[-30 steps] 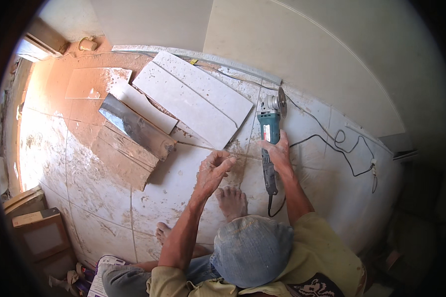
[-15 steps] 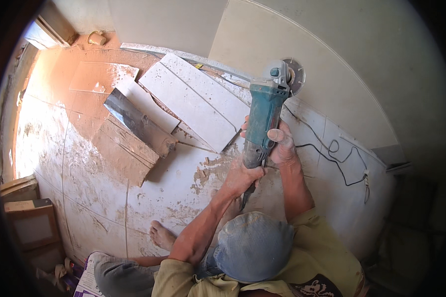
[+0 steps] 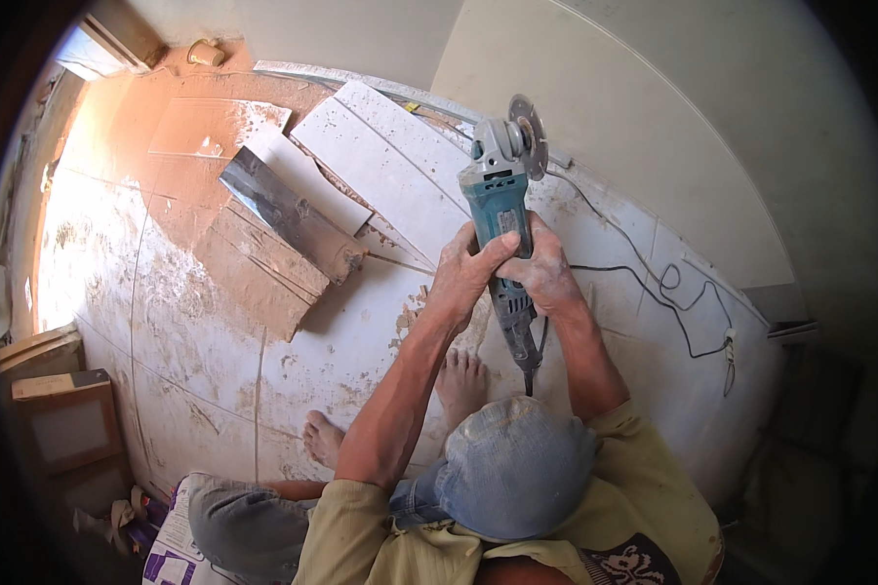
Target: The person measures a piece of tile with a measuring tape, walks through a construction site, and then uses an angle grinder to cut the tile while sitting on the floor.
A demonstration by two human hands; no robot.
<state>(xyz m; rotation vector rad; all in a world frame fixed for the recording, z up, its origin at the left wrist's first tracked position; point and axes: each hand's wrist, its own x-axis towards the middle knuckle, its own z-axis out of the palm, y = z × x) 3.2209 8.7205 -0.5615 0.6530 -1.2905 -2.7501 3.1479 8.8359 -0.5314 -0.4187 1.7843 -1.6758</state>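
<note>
An angle grinder with a teal body and grey gear head is raised in front of me. Its cutting disc stands at the far end, turned nearly edge-on. My left hand wraps the body from the left, its thumb lying across the top. From the right, my right hand closes round the same part, just behind the left thumb. The black rear handle points back toward me, below both hands. Some fingers are hidden under the tool.
A dark cord trails along the floor at right, beside a leaning beige panel. White tiles, a dusty brown board and a dark metallic strip lie at left. My bare feet are close below. Boxes stand at lower left.
My left hand has gone from the rear handle up to the grinder's body. The grinder has rolled and swung slightly left, so its disc shows narrower.
</note>
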